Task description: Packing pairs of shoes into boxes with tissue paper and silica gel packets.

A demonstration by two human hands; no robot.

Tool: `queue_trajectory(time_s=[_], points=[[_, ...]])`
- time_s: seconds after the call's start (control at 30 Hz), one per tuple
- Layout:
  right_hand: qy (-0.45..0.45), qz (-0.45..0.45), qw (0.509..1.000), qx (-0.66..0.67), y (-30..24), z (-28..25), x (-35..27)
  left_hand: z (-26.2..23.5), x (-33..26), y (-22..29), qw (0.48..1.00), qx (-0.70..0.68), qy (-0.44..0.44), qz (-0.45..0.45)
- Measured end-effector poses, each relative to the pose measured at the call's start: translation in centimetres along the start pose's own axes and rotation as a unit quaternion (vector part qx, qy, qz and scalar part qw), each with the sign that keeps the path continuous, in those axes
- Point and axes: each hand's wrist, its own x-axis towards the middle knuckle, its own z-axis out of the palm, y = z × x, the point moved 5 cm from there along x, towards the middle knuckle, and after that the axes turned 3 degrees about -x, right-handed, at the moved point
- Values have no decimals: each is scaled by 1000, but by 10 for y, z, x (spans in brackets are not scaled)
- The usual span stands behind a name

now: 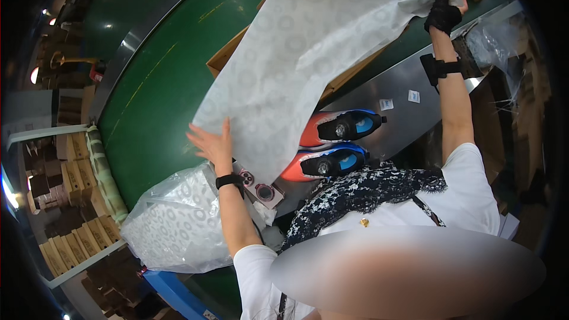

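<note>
A large white sheet of tissue paper [290, 59] with a faint ring pattern spreads out before me. My right hand [446, 13], in a black fingerless glove, grips its far right corner. At the sheet's lower left edge, my left hand [212, 143] lies with fingers spread, touching or just over the paper. Beneath the sheet, brown edges of an open cardboard box [224, 56] stick out; its inside is hidden. Close to my body sits a pair of red, black and blue shoes, one shoe [341, 127] beyond the other shoe [325, 164].
A clear plastic bag [178, 219] of ring-patterned paper and a phone [261, 189] lie by my left forearm. Two small white packets [386, 104] rest on the metal ledge [370, 136]. Behind runs a green conveyor belt [148, 106]. Shelved boxes [80, 243] stand left.
</note>
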Motion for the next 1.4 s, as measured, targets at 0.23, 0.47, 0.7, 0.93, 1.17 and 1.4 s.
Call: queue_trajectory(time_s=[0.23, 0.47, 0.7, 0.93, 1.17, 1.4], points=[[-147, -88, 956, -236, -23, -21, -29, 80, -36, -27, 672, -540, -396, -315], [-778, -339, 523, 82, -149, -112, -259, 81, -12, -28, 754, -532, -294, -249], [-780, -419, 463, 25, -147, -144, -312, 43, 49, -47, 872, -434, -203, -100], [-894, 39, 428, 125, -180, -32, -233, 14, 71, -65, 901, -388, -186, -59], [-765, -24, 634, -110, -118, 52, -316, -8, 90, -58, 875, -411, -222, -127], [-895, 6, 442, -60, -126, 41, -413, -21, 48, 82, 419, -790, -438, -98]])
